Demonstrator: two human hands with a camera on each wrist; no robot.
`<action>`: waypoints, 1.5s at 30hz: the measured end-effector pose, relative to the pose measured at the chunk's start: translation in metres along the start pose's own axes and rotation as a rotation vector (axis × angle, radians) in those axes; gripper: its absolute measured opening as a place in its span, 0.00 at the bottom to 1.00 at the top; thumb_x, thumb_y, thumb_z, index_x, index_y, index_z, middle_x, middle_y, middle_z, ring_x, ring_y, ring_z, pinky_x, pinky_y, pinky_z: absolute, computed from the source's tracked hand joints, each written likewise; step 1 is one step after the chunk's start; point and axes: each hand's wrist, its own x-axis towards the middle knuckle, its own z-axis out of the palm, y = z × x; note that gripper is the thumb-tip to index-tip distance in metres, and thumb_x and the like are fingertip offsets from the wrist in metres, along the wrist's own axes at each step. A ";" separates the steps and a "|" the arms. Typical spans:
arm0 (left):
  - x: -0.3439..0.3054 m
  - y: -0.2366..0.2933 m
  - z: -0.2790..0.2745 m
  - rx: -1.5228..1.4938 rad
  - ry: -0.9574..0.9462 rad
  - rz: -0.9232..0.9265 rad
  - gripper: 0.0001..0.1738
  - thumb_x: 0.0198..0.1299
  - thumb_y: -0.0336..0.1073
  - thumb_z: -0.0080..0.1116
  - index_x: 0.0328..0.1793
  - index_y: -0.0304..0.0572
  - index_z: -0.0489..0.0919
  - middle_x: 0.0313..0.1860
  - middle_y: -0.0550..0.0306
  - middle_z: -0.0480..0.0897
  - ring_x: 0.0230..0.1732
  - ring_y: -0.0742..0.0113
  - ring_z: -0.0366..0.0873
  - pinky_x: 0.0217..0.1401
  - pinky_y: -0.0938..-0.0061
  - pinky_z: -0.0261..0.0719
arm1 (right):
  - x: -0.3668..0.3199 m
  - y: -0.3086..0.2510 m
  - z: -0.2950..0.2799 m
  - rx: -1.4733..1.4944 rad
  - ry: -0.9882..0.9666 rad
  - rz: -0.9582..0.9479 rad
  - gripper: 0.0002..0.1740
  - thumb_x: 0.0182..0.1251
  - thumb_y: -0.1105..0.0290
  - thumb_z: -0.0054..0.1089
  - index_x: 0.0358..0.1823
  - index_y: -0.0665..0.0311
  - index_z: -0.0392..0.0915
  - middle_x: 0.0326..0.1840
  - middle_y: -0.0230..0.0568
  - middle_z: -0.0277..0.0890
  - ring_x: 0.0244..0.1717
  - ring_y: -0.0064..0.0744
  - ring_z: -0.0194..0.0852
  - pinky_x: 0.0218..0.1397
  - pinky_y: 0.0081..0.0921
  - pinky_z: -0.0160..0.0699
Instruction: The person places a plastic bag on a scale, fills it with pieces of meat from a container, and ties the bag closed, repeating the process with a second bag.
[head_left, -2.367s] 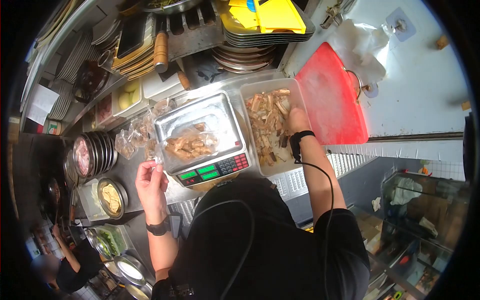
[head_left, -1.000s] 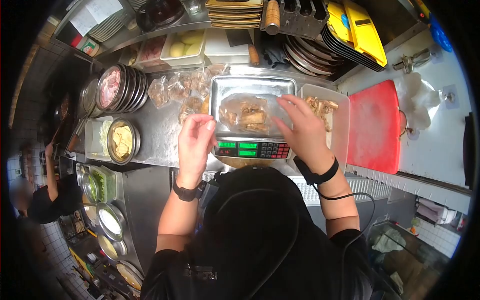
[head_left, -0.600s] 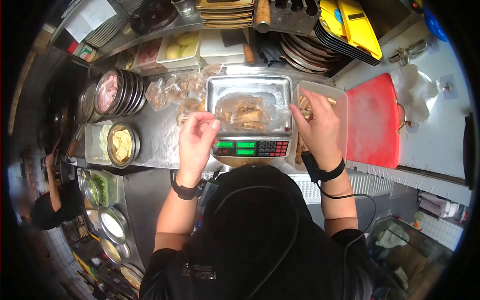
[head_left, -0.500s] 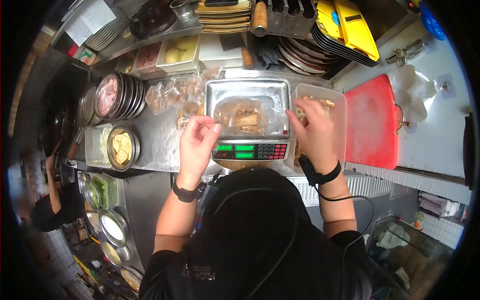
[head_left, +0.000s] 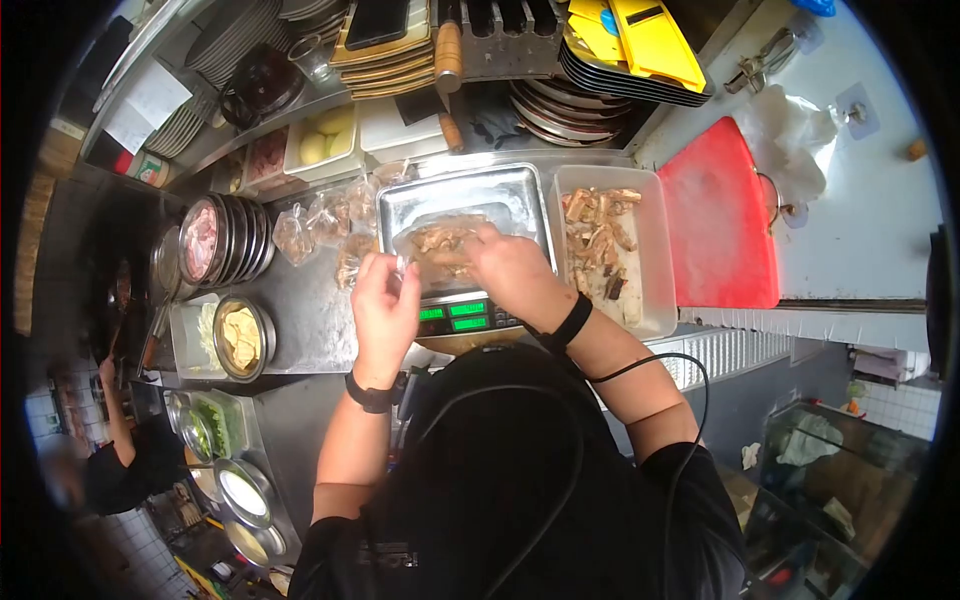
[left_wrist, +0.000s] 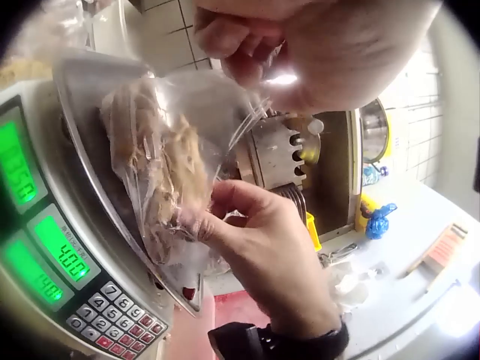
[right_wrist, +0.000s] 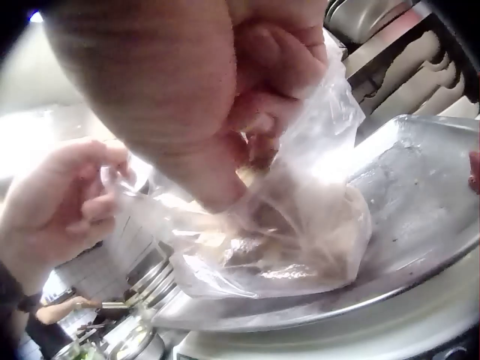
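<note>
A clear plastic bag with chopped brown meat pieces lies on the metal pan of a digital scale, whose green displays are lit. My left hand pinches the edge of the bag's mouth at the near left. My right hand is at the open mouth from the right, fingers curled and tips inside the bag. Between those fingertips a bit of brown meat shows in the right wrist view; the rest of it is hidden. Right of the scale stands a translucent tub with more chopped meat.
Several filled, tied bags lie left of the scale. A red cutting board is beyond the tub. Stacked metal bowls and a bowl of yellowish slices stand at the left. A shelf with plates runs behind; another person is at far left.
My right hand goes from the tub to over the bag, back above the tub, and now down to the bag's mouth. The left hand stays at the bag's left edge. The head view shifts.
</note>
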 end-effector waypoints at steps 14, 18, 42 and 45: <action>-0.002 -0.024 -0.001 -0.375 0.006 -0.279 0.05 0.70 0.27 0.62 0.40 0.40 0.76 0.32 0.72 0.73 0.32 0.85 0.66 0.35 0.86 0.64 | -0.092 0.120 -0.073 0.826 0.502 0.686 0.10 0.60 0.74 0.76 0.43 0.66 0.86 0.36 0.24 0.74 0.31 0.09 0.65 0.36 0.12 0.69; -0.001 -0.020 0.002 -0.418 0.038 -0.243 0.08 0.73 0.32 0.60 0.38 0.43 0.76 0.25 0.73 0.71 0.24 0.86 0.63 0.27 0.85 0.60 | -0.133 0.196 -0.042 0.391 0.535 0.816 0.15 0.60 0.71 0.74 0.47 0.67 0.84 0.43 0.38 0.82 0.39 0.30 0.79 0.45 0.26 0.78; -0.002 -0.007 -0.012 -0.364 0.026 -0.376 0.11 0.72 0.34 0.63 0.36 0.43 0.74 0.21 0.72 0.70 0.22 0.85 0.63 0.25 0.84 0.58 | -0.116 0.260 0.057 0.140 0.275 0.909 0.14 0.67 0.68 0.60 0.51 0.62 0.85 0.49 0.55 0.85 0.51 0.57 0.83 0.55 0.46 0.81; -0.003 -0.011 -0.011 -0.345 0.025 -0.374 0.10 0.73 0.36 0.62 0.37 0.48 0.73 0.23 0.74 0.69 0.22 0.86 0.59 0.23 0.86 0.52 | -0.106 0.277 0.069 0.111 0.388 0.802 0.18 0.64 0.70 0.64 0.55 0.61 0.83 0.51 0.53 0.85 0.52 0.54 0.83 0.56 0.44 0.81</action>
